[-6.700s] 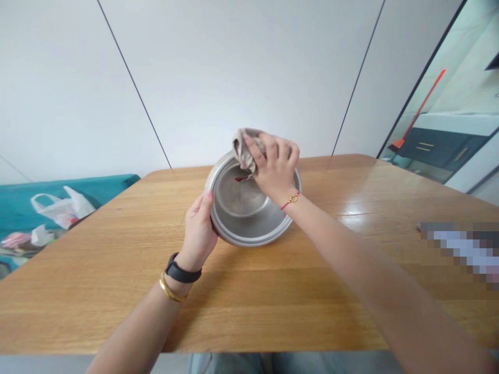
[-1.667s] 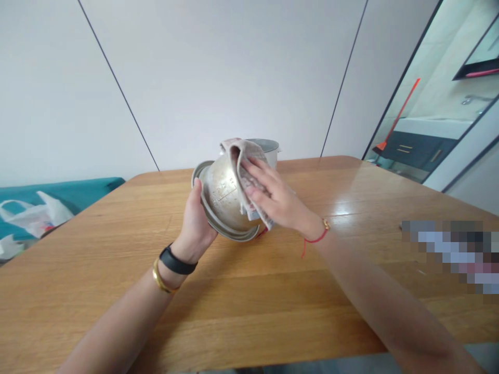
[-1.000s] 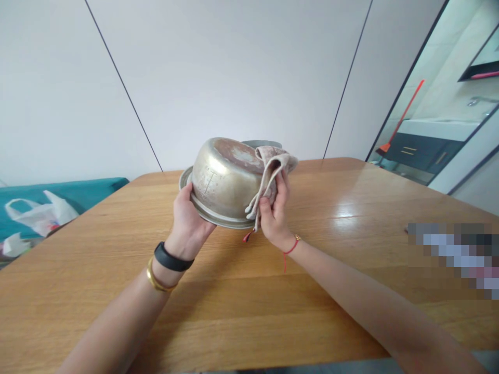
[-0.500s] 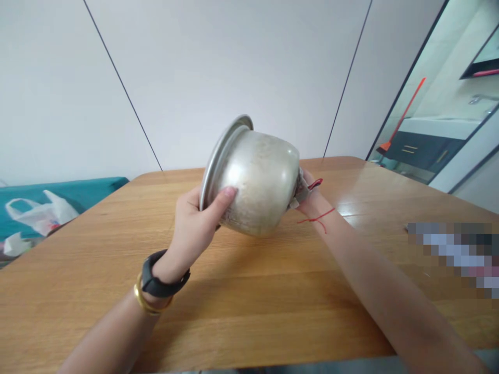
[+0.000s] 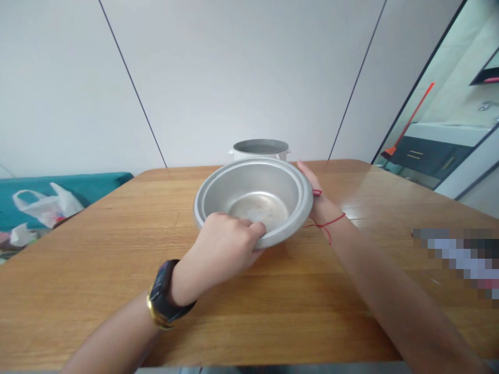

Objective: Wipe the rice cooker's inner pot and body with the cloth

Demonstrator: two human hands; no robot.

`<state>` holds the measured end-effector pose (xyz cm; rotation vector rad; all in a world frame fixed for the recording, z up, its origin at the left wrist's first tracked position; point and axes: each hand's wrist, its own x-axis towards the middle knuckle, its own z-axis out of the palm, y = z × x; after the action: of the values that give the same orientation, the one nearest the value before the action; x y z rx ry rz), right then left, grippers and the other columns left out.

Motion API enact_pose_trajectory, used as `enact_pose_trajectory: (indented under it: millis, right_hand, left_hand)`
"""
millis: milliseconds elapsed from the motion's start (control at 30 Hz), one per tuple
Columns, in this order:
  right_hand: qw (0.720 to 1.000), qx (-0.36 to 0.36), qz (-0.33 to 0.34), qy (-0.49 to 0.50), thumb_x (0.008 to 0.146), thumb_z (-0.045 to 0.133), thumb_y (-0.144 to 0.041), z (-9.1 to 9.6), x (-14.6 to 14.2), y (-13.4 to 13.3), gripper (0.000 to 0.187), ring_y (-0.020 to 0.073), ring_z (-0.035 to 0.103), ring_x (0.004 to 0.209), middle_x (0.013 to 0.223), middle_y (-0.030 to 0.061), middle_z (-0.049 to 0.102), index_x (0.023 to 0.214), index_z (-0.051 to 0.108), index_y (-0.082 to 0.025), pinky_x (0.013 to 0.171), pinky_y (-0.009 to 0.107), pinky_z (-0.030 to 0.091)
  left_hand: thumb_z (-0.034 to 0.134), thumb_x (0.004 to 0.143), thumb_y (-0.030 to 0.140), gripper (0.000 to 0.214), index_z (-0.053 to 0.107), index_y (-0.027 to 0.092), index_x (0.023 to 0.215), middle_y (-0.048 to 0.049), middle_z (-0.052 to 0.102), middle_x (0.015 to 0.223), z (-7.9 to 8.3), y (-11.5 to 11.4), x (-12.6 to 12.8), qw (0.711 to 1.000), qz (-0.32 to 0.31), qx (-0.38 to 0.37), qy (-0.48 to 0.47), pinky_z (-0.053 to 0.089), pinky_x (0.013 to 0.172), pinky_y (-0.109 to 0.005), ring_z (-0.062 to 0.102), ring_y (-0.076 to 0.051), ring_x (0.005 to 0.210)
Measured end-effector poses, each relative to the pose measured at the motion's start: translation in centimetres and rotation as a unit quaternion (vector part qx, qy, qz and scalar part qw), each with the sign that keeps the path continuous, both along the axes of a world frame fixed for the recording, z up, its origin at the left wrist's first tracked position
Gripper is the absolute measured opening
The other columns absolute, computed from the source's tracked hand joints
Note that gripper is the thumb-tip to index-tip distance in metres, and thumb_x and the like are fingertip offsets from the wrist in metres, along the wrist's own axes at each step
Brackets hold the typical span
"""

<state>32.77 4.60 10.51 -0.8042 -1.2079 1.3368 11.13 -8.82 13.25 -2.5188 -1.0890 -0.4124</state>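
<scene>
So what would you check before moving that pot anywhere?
1. Left hand fingers hooked over the near rim of the metal pot: ok.
2. Right hand against the pot's right side: ok, though its fingers are hidden.
3. Pot opening upward, tilted toward the camera: ok.
4. Pot inside empty: ok.
5. Cloth's whereabouts: cannot tell; only a red tag shows by the right hand.
6. Cooker body behind the pot, open-topped: ok.

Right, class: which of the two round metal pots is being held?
The nearer, wider silver pot, held between the left hand and right hand. The darker pot stands untouched behind it.
</scene>
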Motion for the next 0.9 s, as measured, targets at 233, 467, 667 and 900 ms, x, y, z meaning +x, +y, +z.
enact_pose_trajectory:
  millis: [233, 467, 667, 900]
  right_hand:
    - [0.992, -0.116, 0.008, -0.057, 0.086, 0.07, -0.03, 0.6, 0.0, -1.1, 0.011, 0.0186, 0.069, 0.067, 0.072, 0.0019, 0.073, 0.091, 0.068, -0.02, 0.069, 0.028, 0.06]
    - [0.985, -0.077, 0.013, -0.157, 0.071, 0.069, -0.01, 0.6, 4.0, 0.6, 0.049, 0.0272, 0.075, 0.093, 0.105, 0.0084, 0.079, 0.119, 0.069, -0.018, 0.084, 0.042, 0.064]
    - [0.761, 0.012, -0.394, -0.515, 0.084, 0.06, -0.022, -0.2, 12.7, 1.7, 0.05, 0.0421, 0.064, 0.118, 0.131, 0.0172, 0.07, 0.133, 0.068, -0.025, 0.089, 0.049, 0.05]
    - [0.715, -0.058, -0.388, -0.579, 0.087, 0.06, -0.022, -3.3, 16.1, 2.7, 0.047, 0.0369, 0.065, 0.105, 0.12, 0.0219, 0.071, 0.133, 0.067, -0.026, 0.077, 0.043, 0.042]
  left_hand:
    - [0.058, 0.093, 0.019, 0.017, 0.074, 0.017, 0.091, -0.0113, 0.076, 0.075, -1.3, 2.5, 0.7, 0.991, 0.095, -0.035, 0.083, 0.042, 0.054, -0.033, 0.074, -0.028, 0.067]
    - [0.056, 0.097, 0.026, 0.025, 0.078, 0.015, 0.099, -0.0177, 0.078, 0.082, -2.1, 4.9, -0.1, 0.981, 0.173, -0.058, 0.067, 0.052, 0.061, -0.041, 0.077, -0.039, 0.079]
    - [0.06, 0.097, 0.032, 0.024, 0.079, 0.018, 0.095, -0.0155, 0.077, 0.078, -2.9, 4.1, 1.0, 0.984, 0.14, -0.08, 0.073, 0.051, 0.06, -0.038, 0.077, -0.036, 0.076]
    - [0.061, 0.096, 0.03, 0.022, 0.079, 0.018, 0.096, -0.0152, 0.078, 0.08, -3.1, 3.9, 1.5, 0.984, 0.124, -0.088, 0.088, 0.05, 0.06, -0.038, 0.076, -0.035, 0.074]
